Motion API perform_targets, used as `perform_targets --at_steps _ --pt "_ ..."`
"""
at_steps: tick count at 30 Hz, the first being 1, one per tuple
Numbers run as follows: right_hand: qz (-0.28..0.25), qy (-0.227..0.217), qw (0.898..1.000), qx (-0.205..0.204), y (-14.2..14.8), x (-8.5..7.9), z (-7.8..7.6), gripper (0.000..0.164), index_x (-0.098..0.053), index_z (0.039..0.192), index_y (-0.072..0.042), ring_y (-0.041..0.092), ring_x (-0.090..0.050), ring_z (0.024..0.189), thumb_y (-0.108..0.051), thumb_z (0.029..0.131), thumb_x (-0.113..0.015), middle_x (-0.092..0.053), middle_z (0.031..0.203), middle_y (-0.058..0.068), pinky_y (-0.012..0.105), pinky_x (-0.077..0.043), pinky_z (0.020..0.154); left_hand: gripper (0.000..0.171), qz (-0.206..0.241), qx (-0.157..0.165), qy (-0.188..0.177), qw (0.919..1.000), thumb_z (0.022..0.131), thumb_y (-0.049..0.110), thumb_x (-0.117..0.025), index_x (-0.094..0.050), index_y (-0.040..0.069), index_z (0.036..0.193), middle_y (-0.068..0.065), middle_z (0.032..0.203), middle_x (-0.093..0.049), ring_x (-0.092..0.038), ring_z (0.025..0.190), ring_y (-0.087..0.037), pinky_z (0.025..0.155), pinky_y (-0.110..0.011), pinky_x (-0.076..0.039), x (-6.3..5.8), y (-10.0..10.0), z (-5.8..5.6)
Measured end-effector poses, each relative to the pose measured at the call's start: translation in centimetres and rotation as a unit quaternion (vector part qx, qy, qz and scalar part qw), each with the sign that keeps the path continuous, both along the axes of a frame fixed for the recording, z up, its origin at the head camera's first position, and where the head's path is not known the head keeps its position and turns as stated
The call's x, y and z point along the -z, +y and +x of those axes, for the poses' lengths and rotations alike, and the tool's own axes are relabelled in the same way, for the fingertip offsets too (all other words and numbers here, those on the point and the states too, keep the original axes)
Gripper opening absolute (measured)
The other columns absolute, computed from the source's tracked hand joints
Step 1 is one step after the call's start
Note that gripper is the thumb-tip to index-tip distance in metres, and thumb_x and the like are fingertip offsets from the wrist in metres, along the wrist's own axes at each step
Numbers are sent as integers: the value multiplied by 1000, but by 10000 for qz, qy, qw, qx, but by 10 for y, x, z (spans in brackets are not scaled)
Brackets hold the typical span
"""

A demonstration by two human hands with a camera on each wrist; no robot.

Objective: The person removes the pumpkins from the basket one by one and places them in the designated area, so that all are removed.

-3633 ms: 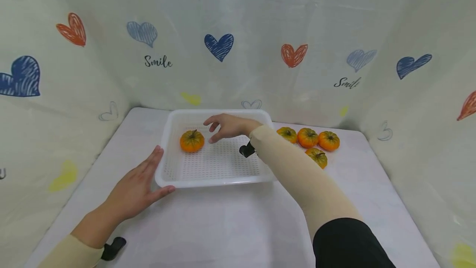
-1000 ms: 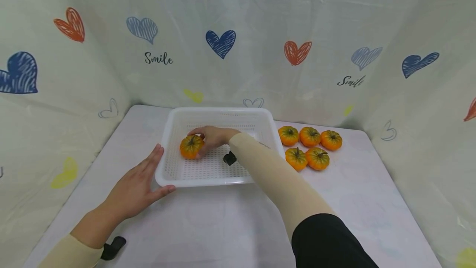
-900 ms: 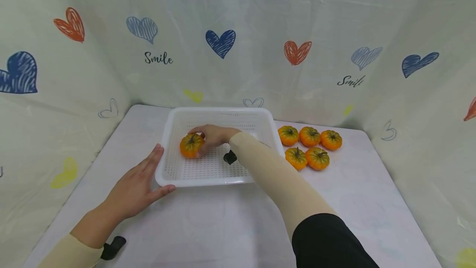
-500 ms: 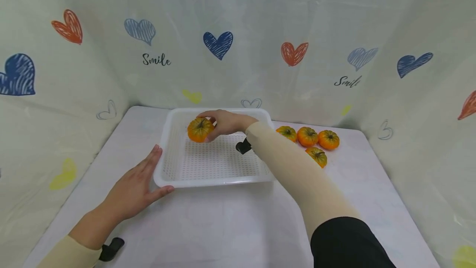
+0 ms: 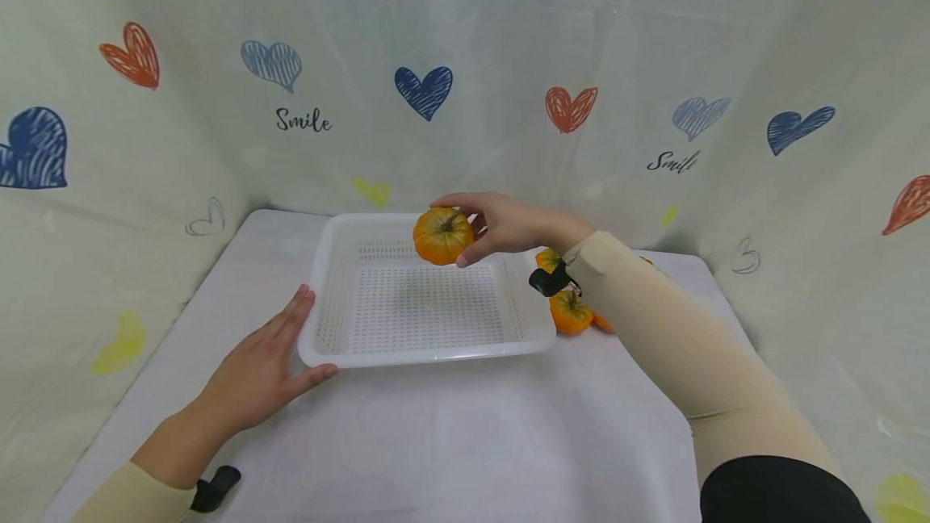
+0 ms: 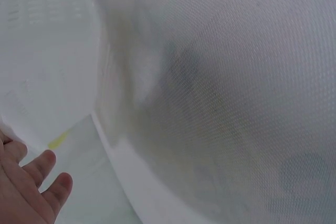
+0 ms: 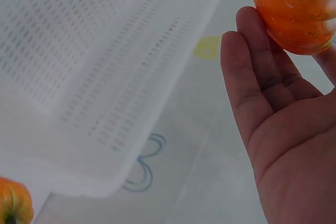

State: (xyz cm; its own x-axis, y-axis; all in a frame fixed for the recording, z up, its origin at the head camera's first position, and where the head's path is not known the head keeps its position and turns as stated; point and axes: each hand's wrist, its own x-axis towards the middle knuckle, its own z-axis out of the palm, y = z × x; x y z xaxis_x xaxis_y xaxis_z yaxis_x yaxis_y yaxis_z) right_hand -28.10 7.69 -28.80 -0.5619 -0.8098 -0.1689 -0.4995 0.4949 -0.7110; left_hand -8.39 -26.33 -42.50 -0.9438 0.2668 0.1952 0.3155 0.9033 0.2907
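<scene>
A small orange pumpkin (image 5: pixel 441 236) with a green-brown stem is held up over the back of a white perforated basket (image 5: pixel 429 357). My right hand (image 5: pixel 508 224) grips it between thumb and fingers; in the right wrist view the pumpkin (image 7: pixel 294 11) sits at the fingertips. Bare mesh floor shows inside the basket. At the basket's front left corner my left hand (image 5: pixel 254 374) rests with straight fingers against the rim, thumb along the front side. The left wrist view catches only part of this hand (image 6: pixel 29 182) beside the basket wall.
Right of the basket, more small pumpkins (image 5: pixel 570 313) lie on the white table (image 5: pixel 465 442), partly hidden by my right forearm (image 5: pixel 654 329). A pale curtain (image 5: pixel 494 39) printed with hearts surrounds the table at the back and sides.
My right hand took hold of the pumpkin in the basket, lifted it off the mesh floor and carried it up and to the right. The left hand stays at the rim.
</scene>
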Motion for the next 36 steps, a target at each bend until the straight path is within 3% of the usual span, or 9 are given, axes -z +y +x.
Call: perform_targets --at_steps 8,14,27,36 --pt "-194 211 9991 304 60 -18 22 85 -40 153 -23 24 -60 105 -18 82 -85 -53 136 3 34 -56 88 112 -16 47 200 9998 86 61 -69 -9 1 159 -18 163 -18 -33 141 -41 104 -58 -38 1 1 0" --pt "-299 280 9967 701 107 -19 36 83 -40 153 -21 26 -59 106 -12 83 -83 -50 140 4 35 -54 91 112 1 48 195 9998 85 60 -70 -10 1 159 -18 163 -18 -33 141 -41 104 -58 -38 1 1 2" --pt "-148 474 9844 1689 190 -3 63 85 -37 154 -21 30 -58 104 -18 83 -83 -48 142 7 31 -58 82 112 29 57 136 9999 86 61 -69 -8 3 159 -17 164 -16 -32 142 -40 104 -58 -37 0 1 3" --pt "-328 348 9777 2045 235 25 76 85 -34 155 -17 30 -57 111 -16 85 -81 -46 141 11 30 -58 83 112 59 40 92 9999 86 61 -69 -8 3 160 -17 164 -16 -32 141 -41 104 -59 -37 0 2 4"
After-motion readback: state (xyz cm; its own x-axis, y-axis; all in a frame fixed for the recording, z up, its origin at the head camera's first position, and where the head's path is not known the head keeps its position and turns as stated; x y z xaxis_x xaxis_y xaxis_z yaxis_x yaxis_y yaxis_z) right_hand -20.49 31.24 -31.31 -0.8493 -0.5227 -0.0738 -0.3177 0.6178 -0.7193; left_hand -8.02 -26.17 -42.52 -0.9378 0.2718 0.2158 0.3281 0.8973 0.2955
